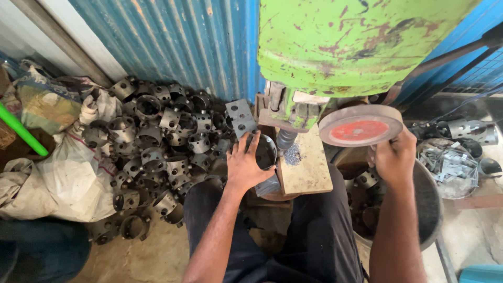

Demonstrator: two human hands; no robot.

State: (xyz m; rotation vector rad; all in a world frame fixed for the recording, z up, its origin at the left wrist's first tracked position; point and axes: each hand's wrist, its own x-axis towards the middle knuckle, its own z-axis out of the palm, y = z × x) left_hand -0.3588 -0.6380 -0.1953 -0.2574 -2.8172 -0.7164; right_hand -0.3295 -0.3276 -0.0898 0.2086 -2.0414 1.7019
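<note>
Under green press head (346, 42), left hand (242, 165) gripped dark round metal cup (264, 152), fingers curled over rim, cup at left edge of wooden block (306, 170). Right hand (394, 157) closed around red-topped wheel (360, 126) edge. Metal cup pile (157, 152) crowded left side.

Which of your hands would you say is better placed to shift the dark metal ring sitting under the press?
Probably the left hand: it already grips the metal ring, while the right hand is on the handwheel.
</note>
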